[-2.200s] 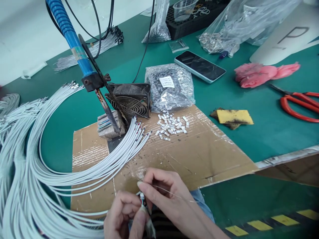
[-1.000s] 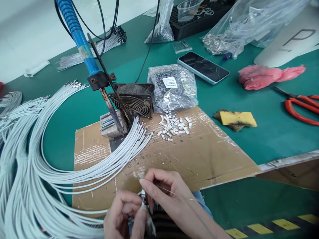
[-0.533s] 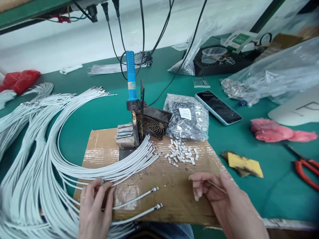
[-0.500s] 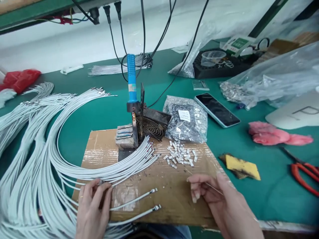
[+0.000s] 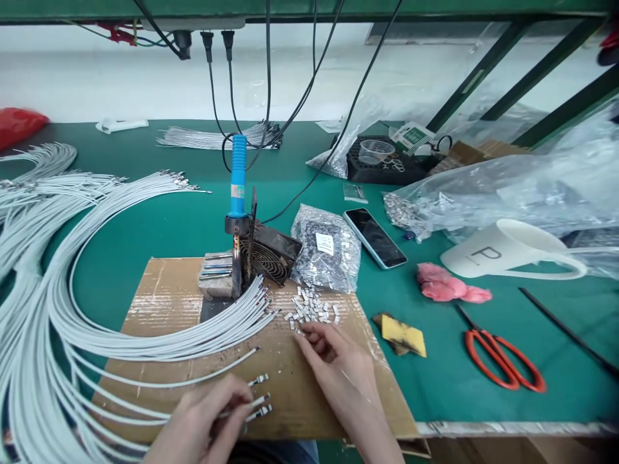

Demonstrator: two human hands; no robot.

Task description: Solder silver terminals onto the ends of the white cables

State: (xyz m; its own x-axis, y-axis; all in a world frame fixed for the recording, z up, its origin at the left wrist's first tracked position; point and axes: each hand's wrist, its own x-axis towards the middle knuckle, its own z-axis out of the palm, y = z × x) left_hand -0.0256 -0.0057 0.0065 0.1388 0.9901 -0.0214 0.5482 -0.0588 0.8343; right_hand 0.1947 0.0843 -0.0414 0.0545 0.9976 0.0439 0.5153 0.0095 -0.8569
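My left hand (image 5: 207, 415), low on the cardboard, pinches a white cable (image 5: 261, 400) close to its end. Beside that end lie two more cable ends fitted with small white connectors (image 5: 259, 380). My right hand (image 5: 341, 364) reaches to the near edge of a pile of loose white connectors (image 5: 314, 306). Its fingers are curled with the tips close together; whether a piece is between them is hidden. A thin pale strand crosses the back of that hand. A fanned bundle of white cables (image 5: 159, 345) curves in from the left.
A blue-handled soldering iron (image 5: 238, 174) stands upright behind the bundle, by a small fan (image 5: 265, 258). Farther right are a bag of connectors (image 5: 326, 251), a phone (image 5: 376, 238), a yellow sponge (image 5: 403, 335), red-handled scissors (image 5: 503, 361) and a white mug (image 5: 498, 251).
My left hand has moved right and down and now pinches a cable. My right hand has moved left to the connector pile, its fingers more curled. The view has tilted and shifted right.
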